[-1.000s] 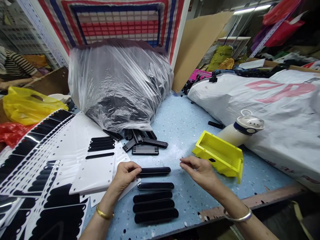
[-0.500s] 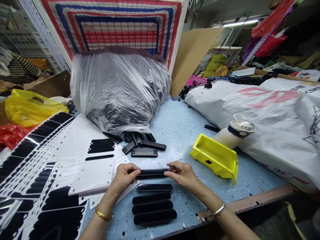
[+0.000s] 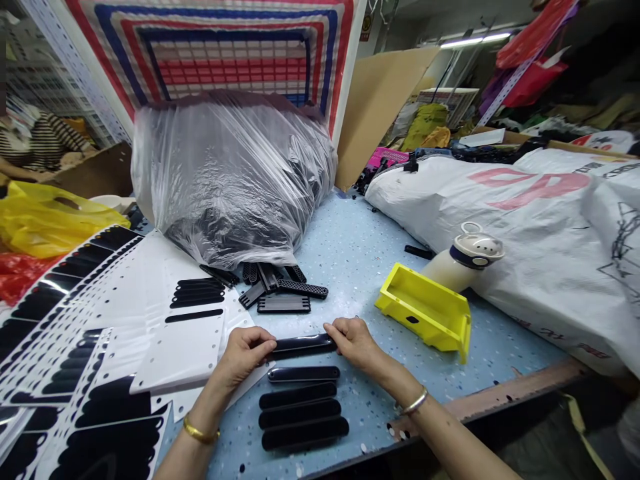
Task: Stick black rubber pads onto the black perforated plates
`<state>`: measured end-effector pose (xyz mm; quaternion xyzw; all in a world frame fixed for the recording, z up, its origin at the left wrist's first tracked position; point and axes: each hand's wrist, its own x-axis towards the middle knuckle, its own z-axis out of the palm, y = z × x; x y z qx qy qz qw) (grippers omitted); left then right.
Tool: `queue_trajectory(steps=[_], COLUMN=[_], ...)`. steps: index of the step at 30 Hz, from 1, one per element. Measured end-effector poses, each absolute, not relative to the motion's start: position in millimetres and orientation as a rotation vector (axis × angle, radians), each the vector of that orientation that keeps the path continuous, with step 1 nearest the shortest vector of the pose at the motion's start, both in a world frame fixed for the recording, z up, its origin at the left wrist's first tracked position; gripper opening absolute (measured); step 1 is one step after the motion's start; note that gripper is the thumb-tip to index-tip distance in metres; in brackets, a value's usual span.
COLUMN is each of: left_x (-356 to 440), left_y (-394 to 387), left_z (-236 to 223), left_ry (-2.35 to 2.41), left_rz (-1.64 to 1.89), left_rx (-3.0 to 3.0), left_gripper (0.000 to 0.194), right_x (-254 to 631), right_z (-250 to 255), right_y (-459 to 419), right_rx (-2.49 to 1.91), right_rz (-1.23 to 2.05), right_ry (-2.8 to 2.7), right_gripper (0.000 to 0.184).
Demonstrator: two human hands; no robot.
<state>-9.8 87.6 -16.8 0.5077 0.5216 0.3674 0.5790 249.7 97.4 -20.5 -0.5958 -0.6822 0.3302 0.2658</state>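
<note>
My left hand pinches the left end of a glossy black plastic strip, and the fingertips of my right hand press on its right end. The strip lies almost level, just above the blue speckled table top. Close below it lie a thinner black strip and a stack of several wider black strips. Left of my left hand is a white plastic sheet with black pieces. Black slotted grilles lie farther away, spilling from under a clear plastic bag.
A yellow plastic bin lies tilted to the right, with a white bottle behind it against a large white woven sack. The table's front edge runs along the lower right. A striped sleeve shows at far left.
My right hand has moved left from beside the strip onto its right end. My left hand stays on the left end, and the strip now sits between both hands. The view has drifted slightly.
</note>
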Motion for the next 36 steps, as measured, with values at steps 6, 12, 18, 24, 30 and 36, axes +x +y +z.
queue_trajectory(steps=[6,12,18,24,30,36], left_x=[-9,-10,-10,-9,-9,-8], left_y=[87,88,88,89,88,89], left_z=[-16,-18,-20,-20,-18,-20], left_ry=[1.221,1.198,1.196,1.183,1.172,1.179], left_rz=[0.87,0.868,0.871,0.898,0.891,0.893], left_rx=[1.176,1.206,1.216,1.193,1.148,1.119], left_gripper=[0.023,0.022,0.021,0.021,0.022,0.022], right_x=[260,249,243,246,233,231], right_z=[-15,-13,-21,-17,-16,-24], right_y=[96,99,102,104,106,112], right_rx=[-1.639,-1.633,-1.639,-1.623,-1.578,-1.615], right_rz=[1.033,0.903,0.73,0.682,0.734,0.636], right_ry=[-1.758,-1.876,-1.942,-1.997,-2.139,-2.182], right_gripper=[0.055,0.033,0.052,0.051,0.036,0.051])
